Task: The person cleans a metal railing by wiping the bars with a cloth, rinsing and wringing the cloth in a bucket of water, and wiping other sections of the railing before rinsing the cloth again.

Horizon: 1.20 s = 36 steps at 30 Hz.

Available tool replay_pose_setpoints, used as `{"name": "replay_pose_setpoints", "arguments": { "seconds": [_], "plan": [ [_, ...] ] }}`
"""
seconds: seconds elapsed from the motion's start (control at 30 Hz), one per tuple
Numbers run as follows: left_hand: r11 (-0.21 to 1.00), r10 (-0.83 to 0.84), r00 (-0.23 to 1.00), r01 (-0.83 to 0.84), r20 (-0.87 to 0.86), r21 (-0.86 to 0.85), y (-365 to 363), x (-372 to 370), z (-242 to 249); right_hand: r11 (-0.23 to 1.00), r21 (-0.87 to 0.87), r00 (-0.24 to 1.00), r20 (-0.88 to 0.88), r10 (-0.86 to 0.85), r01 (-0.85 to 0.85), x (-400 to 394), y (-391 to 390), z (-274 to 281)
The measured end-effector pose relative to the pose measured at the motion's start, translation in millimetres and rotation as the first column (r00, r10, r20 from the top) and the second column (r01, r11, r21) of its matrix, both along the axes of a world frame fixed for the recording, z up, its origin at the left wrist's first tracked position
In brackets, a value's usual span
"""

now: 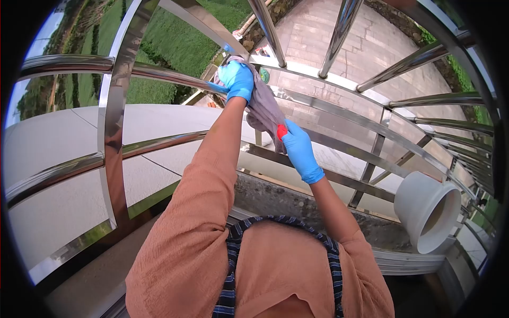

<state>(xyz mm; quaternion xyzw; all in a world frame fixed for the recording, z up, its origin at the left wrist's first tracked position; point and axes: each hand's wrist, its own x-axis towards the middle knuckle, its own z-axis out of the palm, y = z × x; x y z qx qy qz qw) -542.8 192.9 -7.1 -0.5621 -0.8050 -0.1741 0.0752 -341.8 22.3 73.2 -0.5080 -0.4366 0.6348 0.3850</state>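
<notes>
My left hand [236, 80], in a blue glove, is closed around the upper part of a greyish-purple cloth [266, 103] at the corner of the stainless-steel railing [169, 74]. Lower and to the right, my right hand [301, 153], also blue-gloved, grips the cloth's other end. A bright red patch [282, 132] shows at the fingers of that glove. Between the two hands the cloth hangs bunched and slanting across the rails. Parts of both hands' fingers are hidden by the gloves' backs and the folds.
A whitish bucket [407, 204] leans at the right by the railing, its mouth turned toward me. Shiny bars [339, 40] run round the front and sides. Beneath them is a rough grey ledge [270, 193]. Far below lie paving [318, 32] and grass [185, 32].
</notes>
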Motion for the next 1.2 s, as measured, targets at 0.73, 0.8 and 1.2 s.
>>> {"name": "replay_pose_setpoints", "arguments": {
  "seconds": [0.73, 0.8, 1.2],
  "plan": [
    [0.911, -0.372, -0.787, -0.209, 0.493, 0.355, -146, 50, 125, 0.993, 0.069, 0.972, 0.225, 0.073, -0.091, 123, -68, 57],
    [0.918, -0.388, -0.707, -0.236, 0.592, 0.32, -140, 48, 137, 0.972, 0.128, 0.955, 0.249, 0.16, -0.196, 123, -76, 66],
    [0.937, -0.304, -0.765, -0.132, 0.568, 0.324, -160, 66, 181, 0.989, -0.113, 0.996, 0.001, -0.092, 0.091, 67, -58, 90]
  ]
}}
